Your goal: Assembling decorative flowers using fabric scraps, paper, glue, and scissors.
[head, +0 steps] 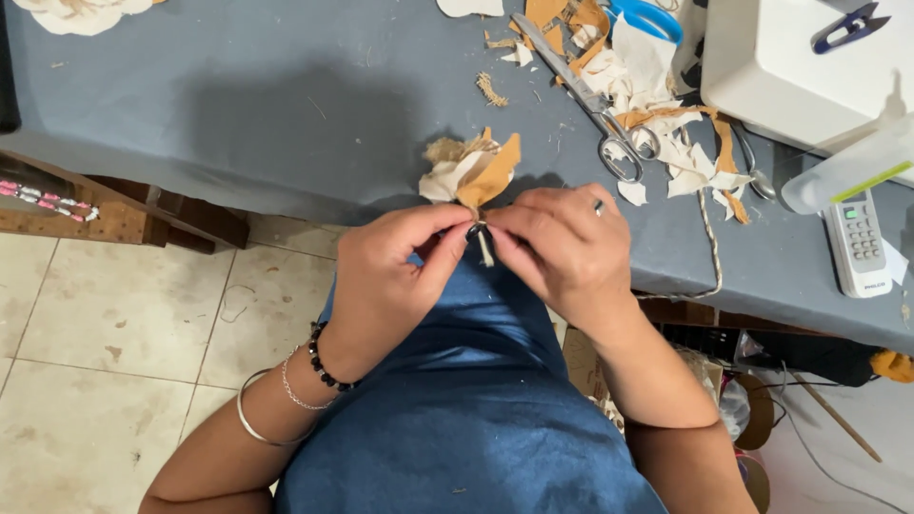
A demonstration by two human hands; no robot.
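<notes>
- Grey-blue cloth covers the worktable point(238, 105) that fills the upper half of my head view, with pale floor tiles point(114, 333) below its near edge.
- From my seat I see a small fabric flower point(473, 169), cream and tan petals bunched together, held at the table's near edge just above my lap.
- My left hand point(386, 286) pinches the gathered base of the flower between thumb and forefinger, fingers narrow and closed on it.
- My right hand point(562, 247) meets it from the other side, fingertips closed on the same base, where a short pale stem or cord end point(486, 249) hangs down between the two hands.
- I judge the flower light, soft and floppy; the petals would crush or splay if grabbed, so the tight base is the place to hold, and loose layers could slip apart if the pinch eases.
- Bracelets point(305, 376) ring my left wrist: dark beads, a thin chain and a plain bangle.
- Farther out, long metal scissors point(590, 105) lie among cream and tan fabric scraps point(666, 143), well apart from the flower.
- Twine point(709, 247) trails down over the table edge to the right.
- At the far right sit a white machine point(800, 67), a clear plastic bottle point(847, 171) and a white remote control point(857, 243).
</notes>
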